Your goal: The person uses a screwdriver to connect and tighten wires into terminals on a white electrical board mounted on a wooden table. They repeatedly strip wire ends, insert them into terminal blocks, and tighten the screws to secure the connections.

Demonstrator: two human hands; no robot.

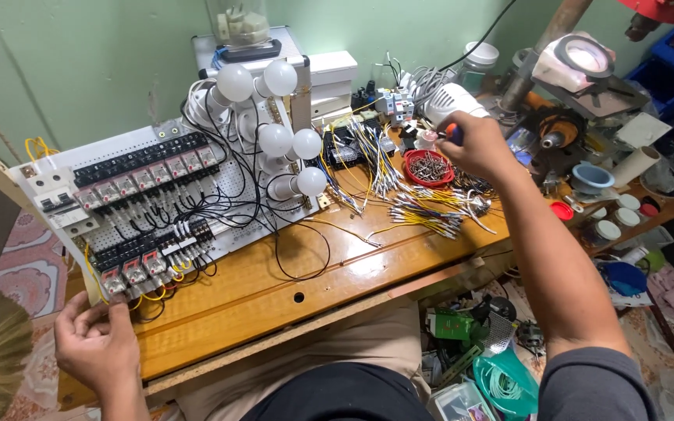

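Note:
A white perforated panel (232, 183) leans on the wooden table (274, 288), carrying rows of relays, breakers, black and yellow wires and several white bulbs (274, 140). My left hand (95, 343) is at the panel's lower left corner, fingers pinching at the yellow wires below the bottom relay row. My right hand (481, 144) reaches far across the table, closed around a tool with a red and blue handle (452, 132), just above a red dish of small metal parts (428, 166).
Bundles of cut coloured wires (423, 210) lie mid-table. A magnifier lamp (579, 58), small cups and lids crowd the right side. Boxes and a jar stand at the back wall. Clutter and a green bag lie on the floor at right; a broom at left.

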